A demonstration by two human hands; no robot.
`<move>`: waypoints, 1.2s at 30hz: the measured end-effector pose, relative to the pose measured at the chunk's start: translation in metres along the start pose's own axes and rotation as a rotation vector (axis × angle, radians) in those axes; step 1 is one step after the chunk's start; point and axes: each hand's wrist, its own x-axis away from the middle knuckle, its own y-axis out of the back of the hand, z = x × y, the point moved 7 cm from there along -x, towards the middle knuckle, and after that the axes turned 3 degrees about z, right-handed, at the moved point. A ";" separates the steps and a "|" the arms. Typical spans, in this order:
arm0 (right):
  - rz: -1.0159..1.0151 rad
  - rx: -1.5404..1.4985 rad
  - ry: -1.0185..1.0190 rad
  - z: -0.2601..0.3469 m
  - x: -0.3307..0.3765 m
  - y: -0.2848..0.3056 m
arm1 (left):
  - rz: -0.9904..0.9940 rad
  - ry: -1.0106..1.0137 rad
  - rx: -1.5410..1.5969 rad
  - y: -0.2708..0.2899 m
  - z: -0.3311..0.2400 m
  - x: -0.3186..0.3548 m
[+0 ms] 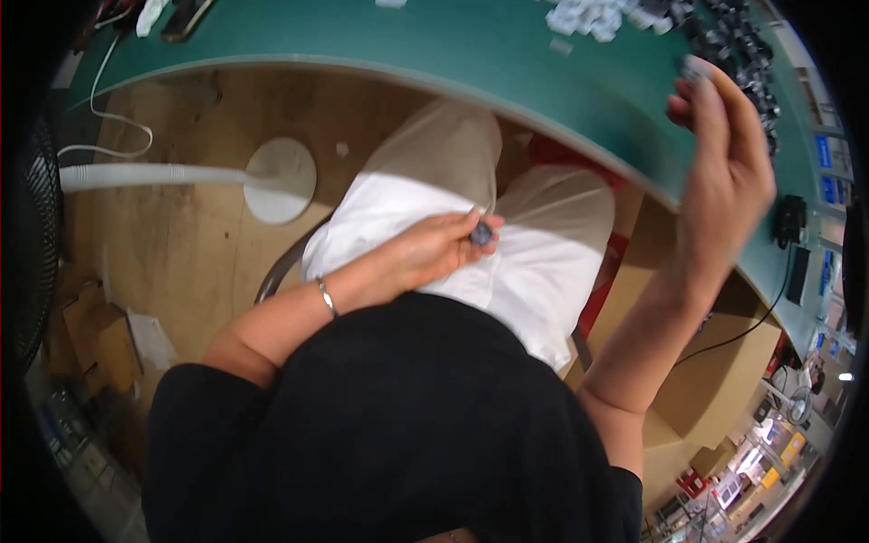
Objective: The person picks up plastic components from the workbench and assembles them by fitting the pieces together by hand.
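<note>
My left hand (439,251) rests over my lap, its thumb and fingers closed on a small dark grey rounded part (482,235). Out over the right side of the green table, my right hand (729,176) is raised with its fingertips pinched together. A small greyish piece (696,70) shows at those fingertips, too blurred to name. Just beyond them lies a heap of small black parts (738,45), partly hidden by the hand. To the left of that heap is a pile of small whitish pieces (587,16).
The green table (407,45) curves across the far side. A white fan stand (281,181) is on the floor at left, beside a black fan grille (32,199). Cardboard (724,380) stands under the table at right. A black device (792,222) with a cable sits at the right edge.
</note>
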 end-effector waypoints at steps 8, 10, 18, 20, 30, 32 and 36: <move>0.470 -0.272 -0.451 -0.044 0.142 -0.043 | -0.076 0.010 0.000 0.003 -0.002 0.001; 0.516 -0.237 -0.492 -0.063 0.163 -0.052 | -0.054 0.013 0.004 0.001 0.001 -0.001; 0.563 -0.033 -0.430 -0.077 0.176 -0.071 | -0.070 0.058 -0.132 -0.007 0.000 0.007; 0.596 0.020 -0.391 -0.076 0.173 -0.074 | -0.152 0.059 -0.079 -0.002 -0.001 0.007; 0.642 0.101 -0.394 -0.088 0.184 -0.080 | -0.106 -0.015 0.030 0.002 -0.002 0.003; 0.615 0.105 -0.407 -0.091 0.185 -0.080 | -0.157 -0.011 0.016 0.002 -0.002 0.005; 0.526 0.019 -0.571 -0.107 0.200 -0.083 | -0.122 -0.023 0.041 0.008 0.001 0.002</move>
